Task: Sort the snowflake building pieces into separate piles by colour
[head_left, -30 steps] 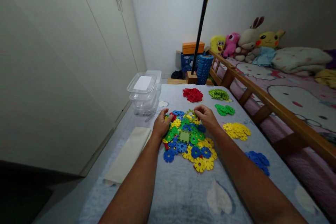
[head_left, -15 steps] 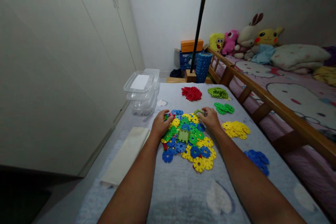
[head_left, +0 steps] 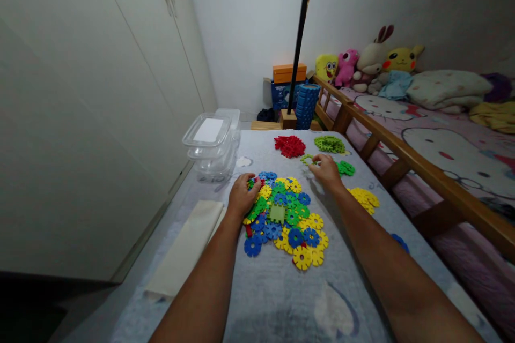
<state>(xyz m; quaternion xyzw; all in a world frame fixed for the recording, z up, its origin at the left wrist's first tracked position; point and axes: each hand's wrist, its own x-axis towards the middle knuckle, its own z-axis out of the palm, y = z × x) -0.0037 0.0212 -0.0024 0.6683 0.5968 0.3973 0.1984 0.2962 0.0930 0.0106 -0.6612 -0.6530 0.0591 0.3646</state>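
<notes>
My right hand (head_left: 325, 170) pinches a light green toy building piece (head_left: 307, 159), which looks like an open frame, above the cloth between the red pile and the green pieces. My left hand (head_left: 242, 194) lies at the left edge of a mixed heap of notched plastic discs (head_left: 289, 200), thumb and fingers apart, close to some small red pieces (head_left: 261, 182). In the heap are yellow, blue and green discs, with a square pale green piece (head_left: 277, 213) on top. Part of the heap is hidden under my left hand.
Sorted by colour are a red pile (head_left: 290, 146), light green pieces (head_left: 330, 144), green discs (head_left: 346, 168), yellow discs (head_left: 365, 199) and blue discs (head_left: 400, 242), partly behind my right arm. Clear plastic boxes (head_left: 211, 142) and a folded cream cloth (head_left: 185, 249) lie left. A wooden bed rail (head_left: 402, 163) borders the right.
My right hand has moved from the heap's upper right edge away and to the right, carrying the light green piece. My left hand stays by the heap. The view has shifted slightly.
</notes>
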